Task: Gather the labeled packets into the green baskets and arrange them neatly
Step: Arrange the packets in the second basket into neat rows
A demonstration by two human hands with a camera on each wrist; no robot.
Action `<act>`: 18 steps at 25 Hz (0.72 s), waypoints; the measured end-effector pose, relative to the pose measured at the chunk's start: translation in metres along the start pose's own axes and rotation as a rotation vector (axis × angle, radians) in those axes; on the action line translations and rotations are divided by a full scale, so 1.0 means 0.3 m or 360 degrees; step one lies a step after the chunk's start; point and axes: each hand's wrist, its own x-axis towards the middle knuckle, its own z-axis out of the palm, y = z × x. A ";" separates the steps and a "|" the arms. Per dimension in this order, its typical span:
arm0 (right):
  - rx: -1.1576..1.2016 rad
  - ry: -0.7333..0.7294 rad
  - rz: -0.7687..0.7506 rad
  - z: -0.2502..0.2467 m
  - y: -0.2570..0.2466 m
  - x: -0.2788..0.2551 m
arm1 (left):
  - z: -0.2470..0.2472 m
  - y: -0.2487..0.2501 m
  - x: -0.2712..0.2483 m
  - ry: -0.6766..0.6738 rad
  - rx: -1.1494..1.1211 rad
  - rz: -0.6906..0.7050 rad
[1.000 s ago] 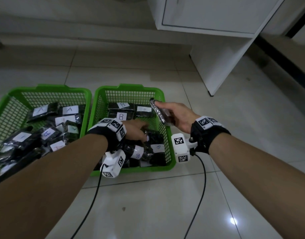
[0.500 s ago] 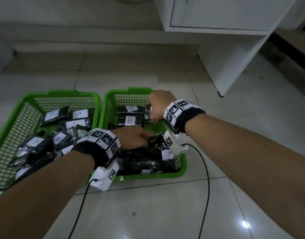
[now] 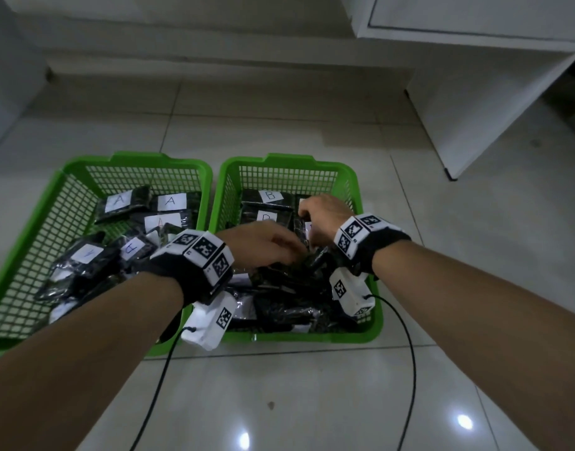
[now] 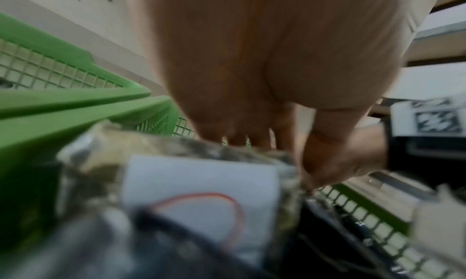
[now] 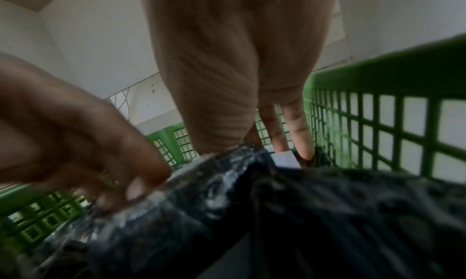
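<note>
Two green baskets stand side by side on the tiled floor. The left basket (image 3: pixel 136 157) holds black packets labeled A (image 3: pixel 170 201). The right basket (image 3: pixel 289 159) holds black packets labeled B (image 3: pixel 270 195). Both hands are inside the right basket. My right hand (image 3: pixel 322 216) pinches a black packet (image 5: pixel 227 183) near the far right wall (image 5: pixel 378 114), fingers (image 5: pixel 297 132) behind it and thumb in front. My left hand (image 3: pixel 273 245) reaches across the middle pile and its curled fingers (image 5: pixel 141 183) grip the clear edge of a packet. A white label with a red letter (image 4: pixel 199 183) lies under the left hand (image 4: pixel 264 140).
A white cabinet (image 3: pixel 475 92) stands at the back right, its side panel reaching the floor. A low step (image 3: pixel 214 70) runs along the wall behind the baskets. Two black cables (image 3: pixel 410 353) trail from the wrist cameras over the shiny tiles in front.
My right hand has carried its packet from above the right rim down into the far right of the B basket. My left hand has stayed in the basket's middle pile.
</note>
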 end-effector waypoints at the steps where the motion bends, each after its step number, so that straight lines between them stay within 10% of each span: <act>1: -0.0026 0.0013 -0.0025 -0.006 -0.001 0.000 | -0.015 -0.012 0.014 0.0189 0.0188 0.0019; 3: -0.0078 0.0019 -0.0082 -0.018 -0.010 -0.007 | -0.038 -0.045 0.046 0.0371 0.0629 -0.0036; 9: -0.0030 0.0032 -0.0020 -0.005 -0.002 -0.004 | -0.059 -0.062 0.083 -0.0085 0.1058 -0.0518; 18: 0.0622 0.0028 -0.0202 -0.075 -0.009 -0.158 | -0.046 -0.017 -0.068 0.0144 0.0388 -0.0068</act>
